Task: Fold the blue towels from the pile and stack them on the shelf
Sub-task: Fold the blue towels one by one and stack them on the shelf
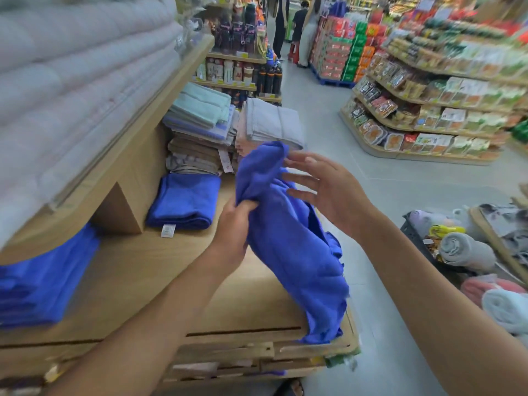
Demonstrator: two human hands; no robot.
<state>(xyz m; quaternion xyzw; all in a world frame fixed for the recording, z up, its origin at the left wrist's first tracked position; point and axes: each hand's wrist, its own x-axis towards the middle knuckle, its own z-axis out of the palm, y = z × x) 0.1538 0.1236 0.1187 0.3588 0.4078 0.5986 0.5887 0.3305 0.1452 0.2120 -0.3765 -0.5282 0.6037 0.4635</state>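
A crumpled blue towel (288, 241) hangs over the wooden shelf (160, 270) at the centre of the head view. My left hand (233, 232) grips a bunch of its cloth near the top. Just to the right, my right hand (325, 190) is spread with straight fingers beside the towel's upper part. One folded blue towel (184, 201) lies on the shelf further back. A pile of blue towels (43, 284) sits at the left under the upper shelf board.
Stacks of folded grey, brown and mint towels (205, 130) stand at the back of the shelf. White bedding (71, 90) fills the upper left shelf. A basket of rolled towels (460, 247) stands on the right. Food shelves (428, 110) and people line the aisle.
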